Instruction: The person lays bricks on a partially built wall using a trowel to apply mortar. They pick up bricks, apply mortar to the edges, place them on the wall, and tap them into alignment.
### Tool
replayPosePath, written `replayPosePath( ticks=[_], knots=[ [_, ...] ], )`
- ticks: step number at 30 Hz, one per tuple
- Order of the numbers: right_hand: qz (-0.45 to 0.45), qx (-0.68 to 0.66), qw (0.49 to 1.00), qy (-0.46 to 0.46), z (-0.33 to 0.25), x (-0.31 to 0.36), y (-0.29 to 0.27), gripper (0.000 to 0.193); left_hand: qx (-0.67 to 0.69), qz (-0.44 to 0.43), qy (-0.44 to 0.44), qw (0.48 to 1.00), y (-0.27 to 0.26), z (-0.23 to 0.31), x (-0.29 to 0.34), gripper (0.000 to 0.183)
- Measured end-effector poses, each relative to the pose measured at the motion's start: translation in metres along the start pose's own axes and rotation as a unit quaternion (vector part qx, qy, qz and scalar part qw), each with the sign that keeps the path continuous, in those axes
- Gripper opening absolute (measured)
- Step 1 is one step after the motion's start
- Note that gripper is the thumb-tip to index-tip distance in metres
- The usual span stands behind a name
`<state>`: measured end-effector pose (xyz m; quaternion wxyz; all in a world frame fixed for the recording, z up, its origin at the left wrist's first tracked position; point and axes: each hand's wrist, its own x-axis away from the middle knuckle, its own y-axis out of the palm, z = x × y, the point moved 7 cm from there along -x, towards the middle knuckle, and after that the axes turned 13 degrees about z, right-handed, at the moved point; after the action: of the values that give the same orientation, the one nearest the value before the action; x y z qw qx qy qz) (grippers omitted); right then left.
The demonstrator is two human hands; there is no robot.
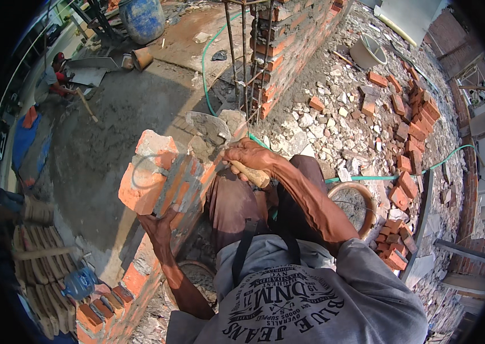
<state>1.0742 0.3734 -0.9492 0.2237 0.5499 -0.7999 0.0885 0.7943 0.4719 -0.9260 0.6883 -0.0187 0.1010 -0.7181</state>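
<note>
My right hand [248, 157] is closed round a trowel, its pale wooden handle [251, 174] sticking out below the fist. The mortar-smeared blade [208, 127] reaches forward over the top of a low brick wall [188, 186]. At the near end of an orange brick [138, 192] on that wall, my left hand [159, 225] grips with thumb and fingers on either side; the fingertips are partly hidden. Another brick piece [155, 146] lies just beyond it, with grey mortar alongside. Between the bricks and the blade sits a lump of mortar [199, 146].
Upright steel bars [244, 63] stand beside a taller brick wall [294, 43]. Loose bricks [420, 123] and rubble cover the right, crossed by a green hose [363, 178]. A round tub [363, 198] stands by my knee. At far left, a person [59, 74] crouches.
</note>
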Motion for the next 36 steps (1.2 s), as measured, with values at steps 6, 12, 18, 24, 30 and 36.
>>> replayPosePath(
  ticks=[6, 12, 18, 24, 30, 36],
  knots=[
    [0.062, 0.208, 0.976, -0.008, 0.006, 0.002, 0.005, 0.045, -0.003, -0.057, -0.015, 0.998, 0.0, -0.013, -0.005, 0.091],
    [0.266, 0.319, 0.902, -0.115, 0.001, 0.011, -0.056, 0.043, -0.046, -0.005, 0.029, 0.999, -0.006, -0.021, -0.006, 0.091],
    [0.189, 0.415, 0.83, -0.322, -0.001, -0.004, -0.025, 0.041, -0.016, -0.039, 0.03, 0.999, -0.001, -0.013, -0.005, 0.085],
    [0.29, 0.375, 0.858, -0.2, 0.004, -0.001, -0.068, 0.041, -0.047, -0.029, 0.067, 0.996, -0.002, -0.003, -0.005, 0.081],
    [0.221, 0.382, 0.87, -0.219, 0.01, 0.01, -0.054, 0.042, 0.003, -0.027, 0.013, 1.0, 0.0, -0.006, -0.004, 0.081],
    [0.262, 0.115, 0.957, -0.035, 0.011, 0.093, -0.078, 0.043, -0.034, -0.023, 0.056, 0.998, 0.001, 0.006, -0.001, 0.08]
  ],
)
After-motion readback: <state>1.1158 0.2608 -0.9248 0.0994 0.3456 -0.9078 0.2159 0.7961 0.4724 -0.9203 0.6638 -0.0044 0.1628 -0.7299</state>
